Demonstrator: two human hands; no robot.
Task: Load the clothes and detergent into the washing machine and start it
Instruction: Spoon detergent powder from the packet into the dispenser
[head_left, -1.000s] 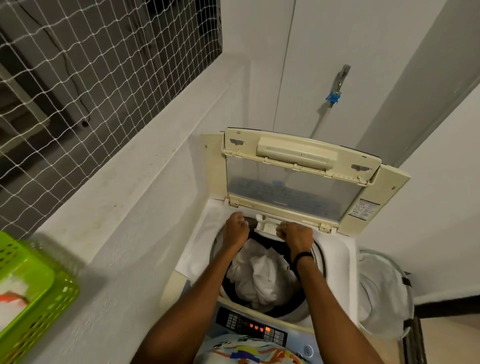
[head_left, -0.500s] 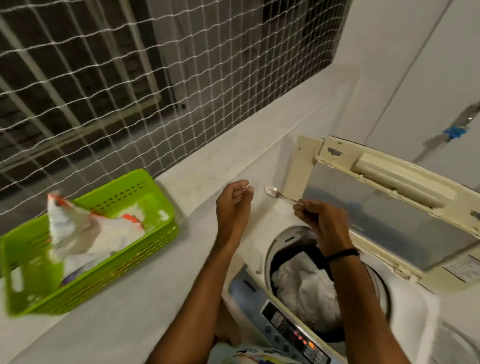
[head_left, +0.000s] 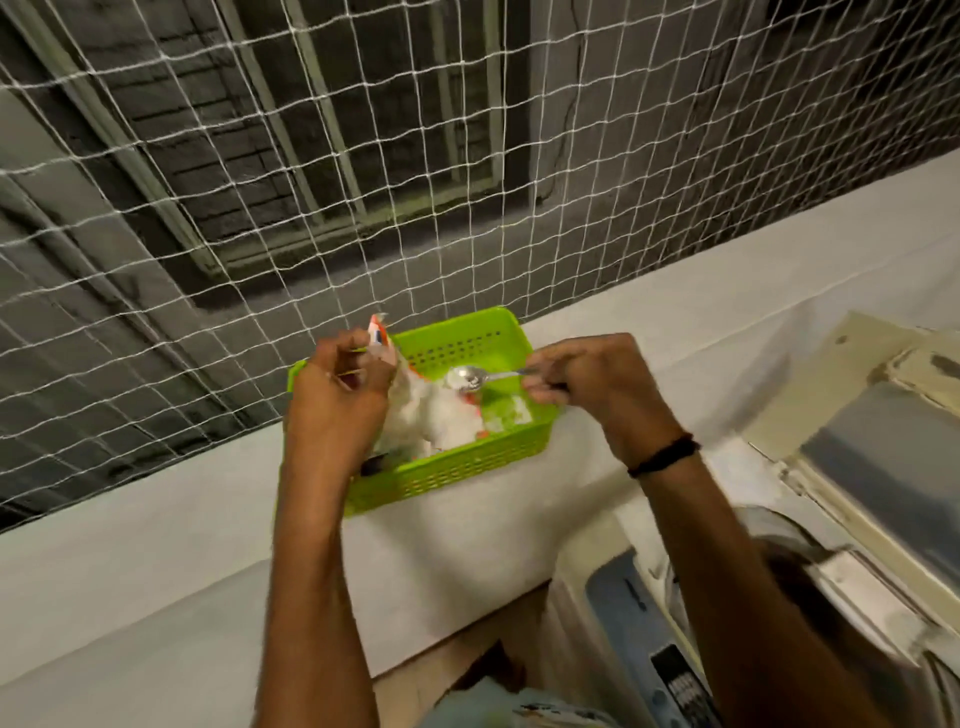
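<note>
**Detergent scooping, head view.** Centre of frame: the left hand pinches the upper edge of the detergent pouch, which stands in the green basket on the white ledge below the netting. The right hand grips the handle of a metal spoon, its bowl above the pouch mouth. Whether the bowl carries powder cannot be told. Lower right: the top-loading washing machine, lid raised, with its drum blurred and partly hidden by the right forearm. Technique, as judged: hold the pouch mouth wide and upright, dip the spoon steeply, lift 1 level measure, then carry it flat to the drum so nothing spills on the ledge.
</note>
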